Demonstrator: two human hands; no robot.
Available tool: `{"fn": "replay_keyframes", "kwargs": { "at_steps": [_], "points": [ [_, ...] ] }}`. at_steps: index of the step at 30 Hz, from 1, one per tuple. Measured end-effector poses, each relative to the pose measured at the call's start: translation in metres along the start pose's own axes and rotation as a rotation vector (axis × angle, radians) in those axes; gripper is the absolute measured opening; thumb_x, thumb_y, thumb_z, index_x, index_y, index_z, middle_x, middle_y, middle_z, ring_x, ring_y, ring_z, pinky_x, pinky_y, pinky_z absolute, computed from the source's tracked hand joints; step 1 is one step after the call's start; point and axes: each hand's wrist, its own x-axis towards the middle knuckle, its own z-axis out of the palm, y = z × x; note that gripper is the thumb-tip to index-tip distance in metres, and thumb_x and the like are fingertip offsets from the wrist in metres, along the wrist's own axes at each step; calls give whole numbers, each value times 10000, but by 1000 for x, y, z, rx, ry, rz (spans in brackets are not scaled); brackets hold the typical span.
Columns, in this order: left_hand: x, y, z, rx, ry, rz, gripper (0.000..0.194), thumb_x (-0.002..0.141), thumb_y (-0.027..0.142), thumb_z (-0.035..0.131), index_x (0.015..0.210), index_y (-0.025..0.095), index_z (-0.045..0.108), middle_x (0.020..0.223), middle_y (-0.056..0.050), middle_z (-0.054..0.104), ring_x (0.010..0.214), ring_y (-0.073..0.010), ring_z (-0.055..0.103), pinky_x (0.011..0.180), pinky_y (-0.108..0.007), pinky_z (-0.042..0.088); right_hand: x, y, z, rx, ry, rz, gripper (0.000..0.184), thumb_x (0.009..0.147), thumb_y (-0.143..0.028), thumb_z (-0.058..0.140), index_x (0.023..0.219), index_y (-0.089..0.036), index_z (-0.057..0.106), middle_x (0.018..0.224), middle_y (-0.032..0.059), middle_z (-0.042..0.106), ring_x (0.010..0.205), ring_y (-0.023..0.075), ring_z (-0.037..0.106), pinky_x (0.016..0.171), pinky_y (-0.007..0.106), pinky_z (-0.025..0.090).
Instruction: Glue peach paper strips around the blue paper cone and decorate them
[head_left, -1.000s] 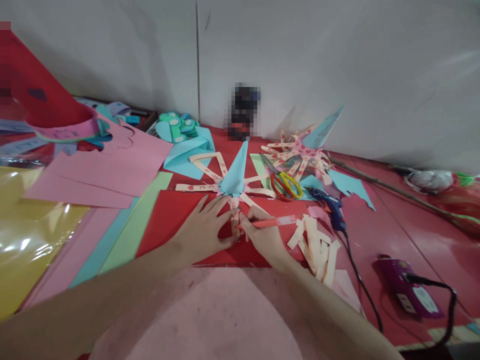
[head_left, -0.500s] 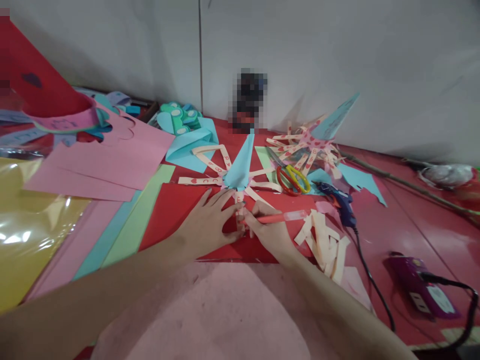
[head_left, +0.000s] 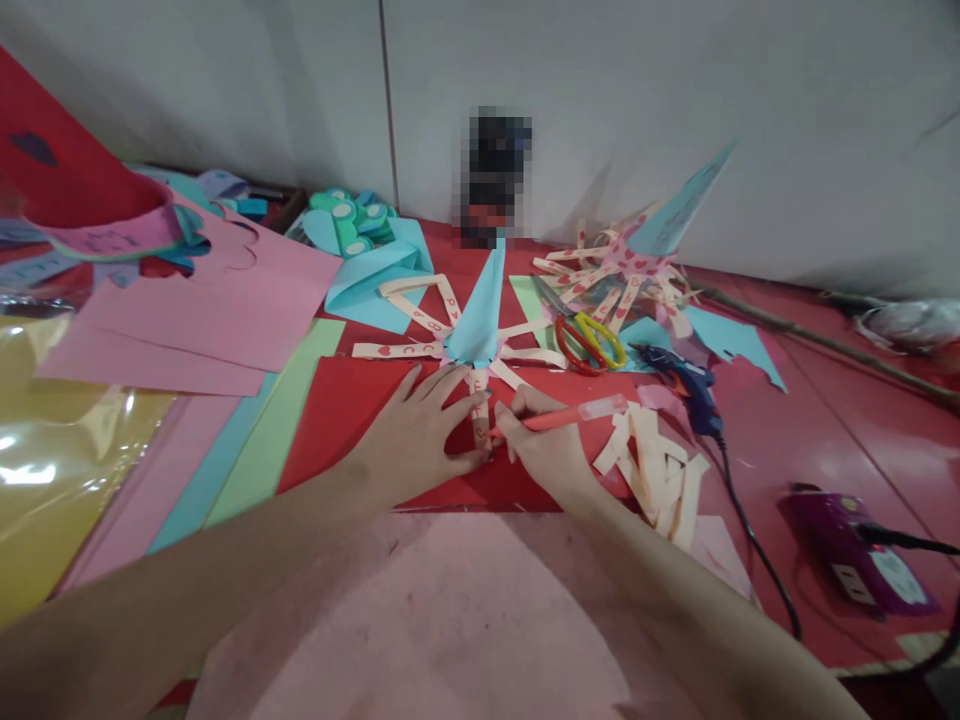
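Note:
A light-blue paper cone [head_left: 477, 318] stands in the middle, with cream paper strips [head_left: 405, 350] spreading out from its base. Red letters and hearts mark some strips. One strip [head_left: 481, 415] points toward me over a red sheet [head_left: 337, 420]. My left hand [head_left: 420, 425] lies with fingers apart, its thumb and forefinger beside that strip's edges, pressing it down. In my right hand [head_left: 544, 440] is a coral-red pen [head_left: 559, 415], gripped near its point, with the tip at the strip's near end.
Red-and-yellow scissors [head_left: 589, 345], a blue glue gun [head_left: 686, 385] and loose cream strips [head_left: 656, 475] lie to the right. Behind them stands a second cone piece [head_left: 637, 255]. Pink sheets [head_left: 195, 320] and a red cone [head_left: 67, 150] are left. A purple power strip [head_left: 862, 550] sits far right.
My view has shifted slightly, so most things sit a little higher in it. The pen still rests on the strip, and a red mark shows near its tip.

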Motion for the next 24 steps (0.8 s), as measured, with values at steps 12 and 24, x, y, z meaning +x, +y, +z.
{"fn": "replay_keyframes", "kwargs": {
  "at_steps": [12,24],
  "points": [
    [1,1,0,5,-12,-2,490,845,443,502,1268,196,491,1450,-117,367,1351,-275,313,1125,-492,198,0,2,-1,-30,-22,-17,362,822,-362,545,536,-217,377,416,-70,452,396,74,408,451,215,354],
    [0,0,0,-2,-21,-3,500,830,453,528,1257,198,495,1448,-126,368,1346,-285,322,1119,-497,206,-1,2,0,41,-47,18,347,807,-404,587,558,-218,431,434,-65,493,401,82,467,461,217,421]
  ]
}}
